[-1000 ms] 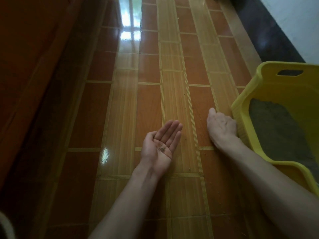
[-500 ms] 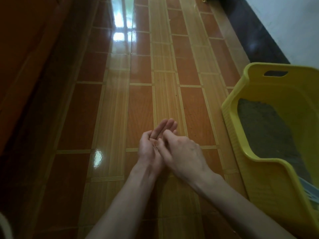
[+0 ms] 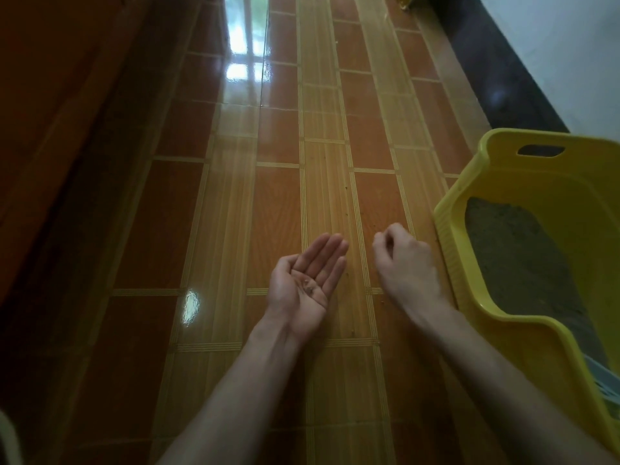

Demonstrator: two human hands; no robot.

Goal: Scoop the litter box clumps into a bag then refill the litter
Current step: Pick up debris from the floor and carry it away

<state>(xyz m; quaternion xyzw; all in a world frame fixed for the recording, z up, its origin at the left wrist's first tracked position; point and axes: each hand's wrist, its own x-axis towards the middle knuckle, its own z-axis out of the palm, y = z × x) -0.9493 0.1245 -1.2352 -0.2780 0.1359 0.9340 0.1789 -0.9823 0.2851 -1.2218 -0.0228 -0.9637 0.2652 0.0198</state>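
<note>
A few litter grains are cradled in the spread, palm-up left hand, while the right hand, fingers curled, is held beside the yellow litter box on the floor.

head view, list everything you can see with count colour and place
litter box: one, yellow, on the floor at the right edge, slot handle in its far wall
litter: one grey-brown bed inside the litter box
grains: a few, dark, in the left palm; a few more specks lie on the floor between the hands
floor: orange and tan glossy tiles, across the whole view
wall: white over a dark skirting, top right
wood panel: one, red-brown, along the left side
left hand: one, palm up, fingers straight, low over the floor at centre
right hand: one, fingers curled down toward the floor, between the left hand and the litter box
</note>
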